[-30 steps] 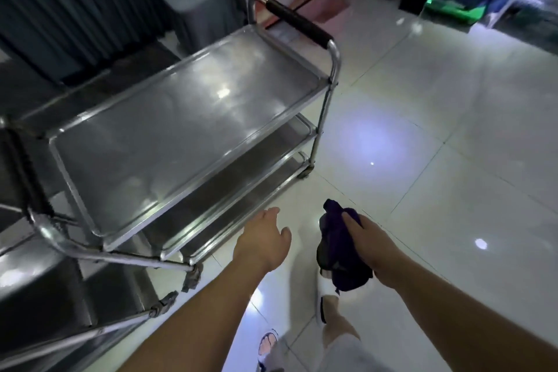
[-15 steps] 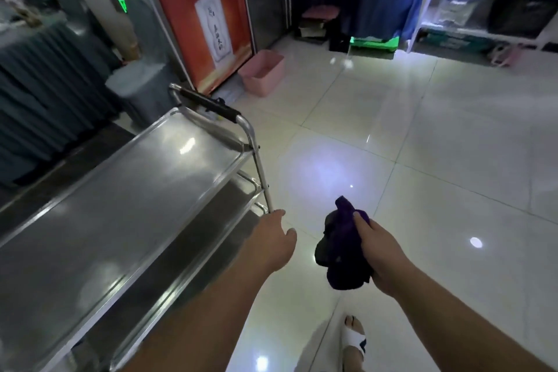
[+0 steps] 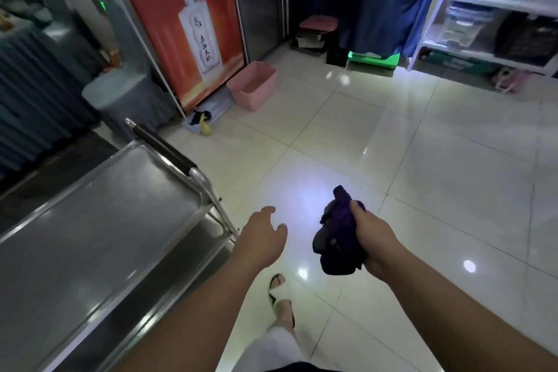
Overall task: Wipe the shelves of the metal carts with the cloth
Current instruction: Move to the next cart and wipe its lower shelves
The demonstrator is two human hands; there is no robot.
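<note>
Fingers point(image 3: 356, 208) of the right hand point(image 3: 373, 240) curl around a bunched dark purple cloth point(image 3: 338, 238), held above the tiled floor point(image 3: 422, 190); the left hand point(image 3: 261, 238) hangs relaxed beside the stainless-steel cart's point(image 3: 90, 235) corner.

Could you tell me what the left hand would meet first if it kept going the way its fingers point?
Probably only bare floor; the left hand points past the cart, though depth is unclear.

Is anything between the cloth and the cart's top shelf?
Nothing visible. The right hand holds the cloth over bare floor; the top shelf lies to its left, with the open left hand between them in the air.
</note>
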